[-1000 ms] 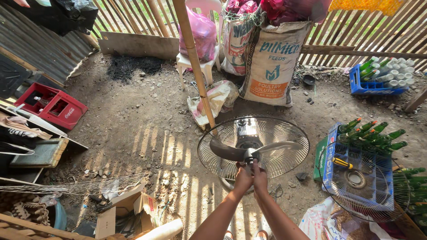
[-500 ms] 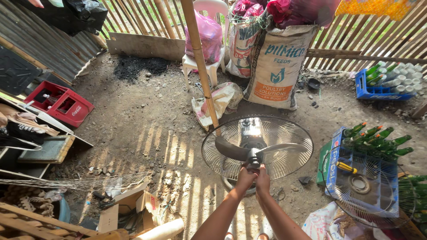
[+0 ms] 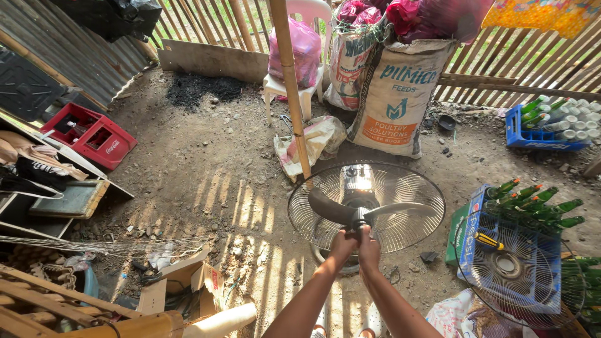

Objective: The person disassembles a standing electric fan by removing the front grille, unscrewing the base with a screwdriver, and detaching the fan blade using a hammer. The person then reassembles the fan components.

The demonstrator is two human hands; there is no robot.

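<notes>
Left hand [image 3: 342, 243] — fingers curled around the hub at the centre of the fan blade [image 3: 369, 211]; right hand [image 3: 369, 245] — closed on the same hub, pressed against the left. Both forearms rise from the lower edge of the view.

Fan blade: grey, three-lobed, seated in the round wire rear guard [image 3: 400, 188], which stands on the dirt floor [image 3: 206, 163] just beyond the hands, facing up toward the camera.

Front wire guard [image 3: 519, 275]: detached, lying to the right over a blue bottle crate [image 3: 469, 231]; a yellow-handled screwdriver [image 3: 488, 241] rests on it. Green glass bottles [image 3: 532, 203] lie on that crate, necks pointing left.

Cardboard box [image 3: 188, 285]: open, at lower left, near a pale roll [image 3: 225, 320].

Bamboo post [image 3: 289, 81]: upright, just behind the rear guard.

Feed sack [image 3: 397, 100]: white, printed, standing beyond the post — a white plastic chair [image 3: 300, 75] with a pink bag to its left.

Red crate [image 3: 91, 134]: far left, by the corrugated wall. Second blue crate [image 3: 544, 128] of bottles: far right, by the slatted fence.
</notes>
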